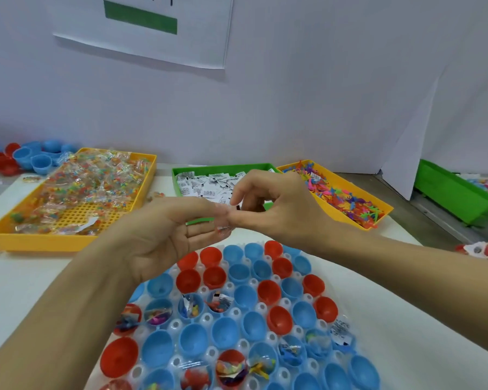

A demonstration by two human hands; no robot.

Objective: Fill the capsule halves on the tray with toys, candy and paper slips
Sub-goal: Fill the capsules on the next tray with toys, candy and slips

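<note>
Capsule halves [238,327], red and blue, sit open-side up in a clear tray [358,319] on the white bench [406,291]; several near ones hold toys, candy and slips. Above the tray, the left hand [164,235] lies palm-up, fingers straight, something small and blurred at their tips. The right hand [268,204] pinches there, perhaps a slip. Slips [206,187] in the green bin [178,173] carry unreadable black print.

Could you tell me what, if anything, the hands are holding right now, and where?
The right hand pinches a small paper slip by its edge; the left hand lies open beneath it.
</note>
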